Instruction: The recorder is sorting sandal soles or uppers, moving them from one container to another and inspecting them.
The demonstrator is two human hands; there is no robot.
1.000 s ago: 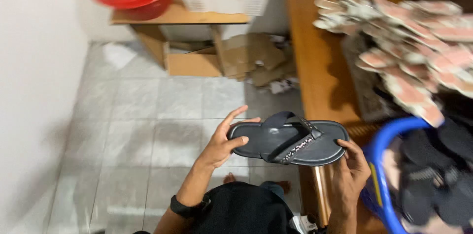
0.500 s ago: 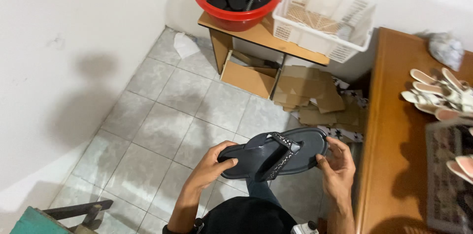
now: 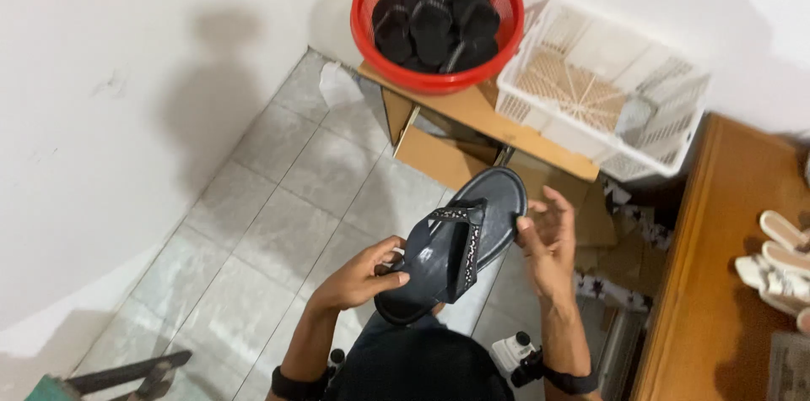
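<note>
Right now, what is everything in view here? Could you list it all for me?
sandal: one, dark with studded strap, held in both hands
red basket: one, round, on wooden stand, filled with dark sandals
white basket: one, beside the red one
wooden stand: one, light brown, by the wall
wooden table: one, brown, at right
pale sandals: several, on the table
left hand: grips the sandal's heel end
right hand: fingers at the sandal's toe edge

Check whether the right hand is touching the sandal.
Touching. The head view shows the right hand with its thumb tip pressed on the edge of the dark sandal; the other fingers are spread clear of it.
</note>
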